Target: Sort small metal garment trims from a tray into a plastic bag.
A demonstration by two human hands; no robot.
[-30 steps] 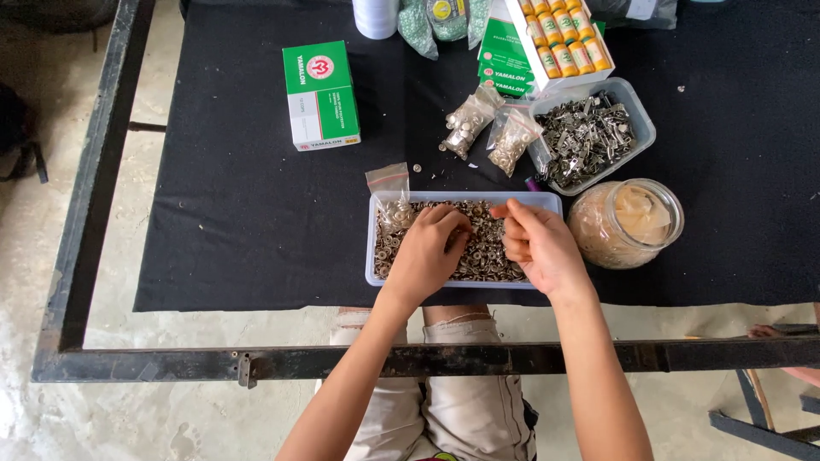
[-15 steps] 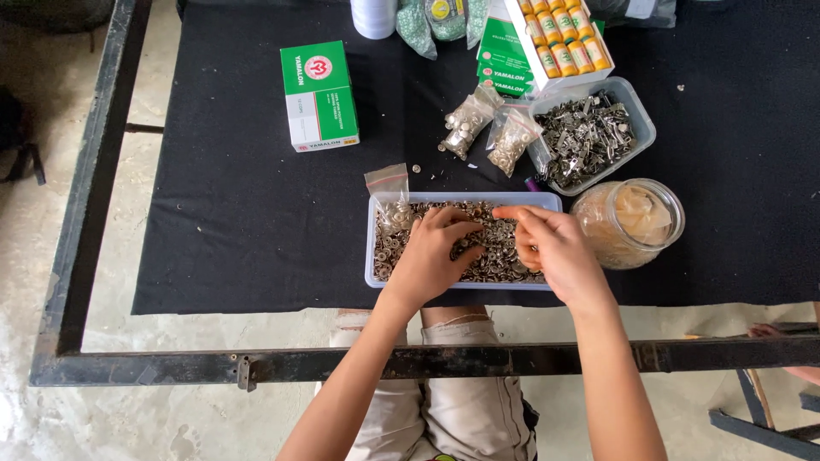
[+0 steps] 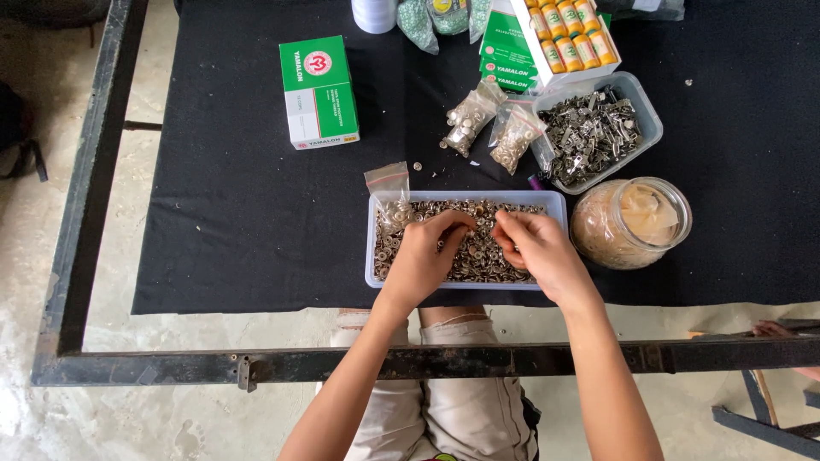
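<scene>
A clear rectangular tray (image 3: 557, 205) full of small metal snap buttons (image 3: 478, 252) sits on the black cloth (image 3: 231, 213) near its front edge. Both hands rest in the tray. My left hand (image 3: 425, 258) lies over the left half, its fingertips pinched together on the buttons. My right hand (image 3: 534, 249) covers the right half, its fingers curled and pinching at buttons near the middle. What each pinch holds is too small to see. A small clear plastic bag (image 3: 389, 192) stands at the tray's left far corner.
Behind the tray lie two small bags of buttons (image 3: 489, 128) and a clear tub of metal clips (image 3: 598, 132). A round clear jar (image 3: 630, 224) stands to the right. A green and white box (image 3: 318, 92) lies farther left. A black metal frame (image 3: 342, 363) runs along the front.
My right hand has slid left from the tray's right end toward the middle. My left hand has shifted slightly right, so the fingertips now nearly meet.
</scene>
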